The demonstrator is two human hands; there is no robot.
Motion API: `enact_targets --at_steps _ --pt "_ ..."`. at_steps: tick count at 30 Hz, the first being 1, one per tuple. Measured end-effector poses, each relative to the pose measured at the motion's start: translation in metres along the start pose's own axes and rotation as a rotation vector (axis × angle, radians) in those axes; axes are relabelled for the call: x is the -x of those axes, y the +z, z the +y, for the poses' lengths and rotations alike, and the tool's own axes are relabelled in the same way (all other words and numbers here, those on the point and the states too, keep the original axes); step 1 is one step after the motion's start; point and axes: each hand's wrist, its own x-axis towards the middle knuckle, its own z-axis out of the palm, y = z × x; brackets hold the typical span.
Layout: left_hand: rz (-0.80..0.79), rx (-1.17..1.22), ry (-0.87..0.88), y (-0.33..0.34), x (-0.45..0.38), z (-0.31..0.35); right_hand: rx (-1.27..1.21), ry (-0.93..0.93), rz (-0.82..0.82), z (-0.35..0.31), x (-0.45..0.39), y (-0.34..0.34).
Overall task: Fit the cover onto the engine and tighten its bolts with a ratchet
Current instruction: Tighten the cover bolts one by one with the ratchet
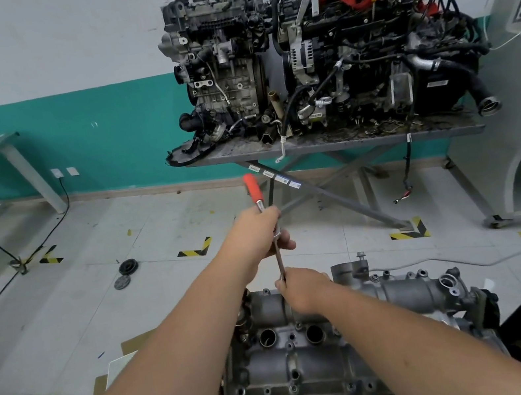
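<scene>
Ratchet [257, 198], stiff and probably slippery steel: left hand [258, 232] grips below its red handle; right hand [303, 290] pinches the extension above the engine [316, 361].

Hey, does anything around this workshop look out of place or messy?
Yes. Two dark round parts lie loose on the floor tiles, left of the hands. A black cover hangs over the edge of the metal table holding two engines, and wires dangle beneath it.
</scene>
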Motion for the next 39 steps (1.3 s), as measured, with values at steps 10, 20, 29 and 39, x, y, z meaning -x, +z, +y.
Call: enact_targets --at_steps 10,20,29,39 --pt "0.117 -1.156 0.541 0.008 0.010 -0.003 -0.003 -0.006 -0.029 0.000 0.002 -0.002" --pt "0.434 -0.838 0.901 0.015 0.019 -0.050 -0.020 -0.040 0.012 -0.001 0.013 -0.004" --pt "0.315 0.261 0.458 0.049 0.028 -0.053 -0.265 0.004 -0.106 -0.006 -0.005 0.003" --pt "0.127 0.462 -0.018 0.013 0.005 -0.033 0.020 -0.001 0.024 0.003 -0.001 0.003"
